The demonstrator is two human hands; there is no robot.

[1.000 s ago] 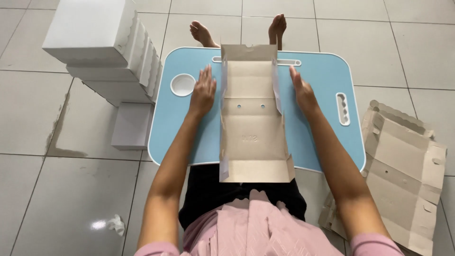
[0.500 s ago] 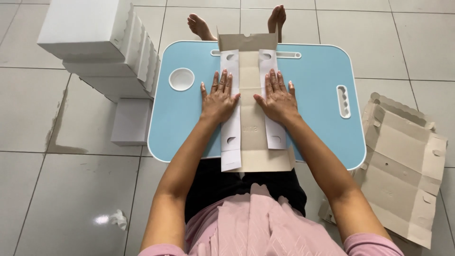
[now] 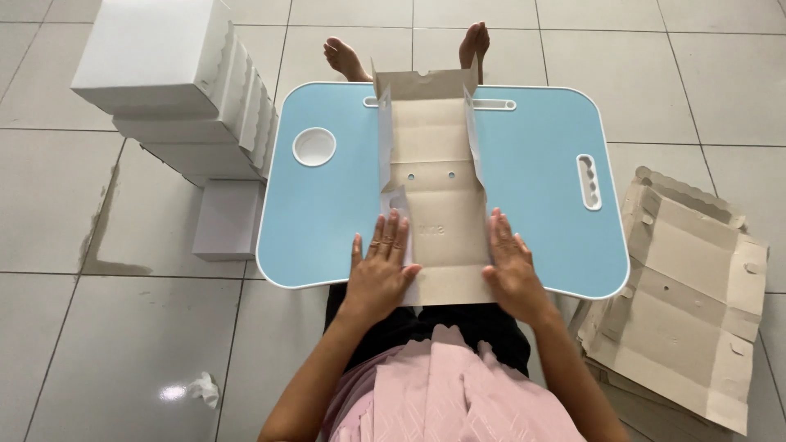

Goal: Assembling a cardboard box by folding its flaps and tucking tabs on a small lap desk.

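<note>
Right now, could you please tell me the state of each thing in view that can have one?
Cardboard sheet: on the lap table, side flaps raised.
Left hand: flat on its left edge.
Right hand: flat on its right edge.
Lap table: standing over the legs.
White boxes: folded, stacked.
Flat cardboard sheets: unfolded, piled.

We see a flat brown cardboard box blank (image 3: 432,188) lying lengthwise on the light blue surface (image 3: 540,205), its near end under our fingers (image 3: 391,237). Just beyond them its two long side flaps stand upright, white on the outside; the far end flap rises too. Two small holes sit mid-panel.
</note>
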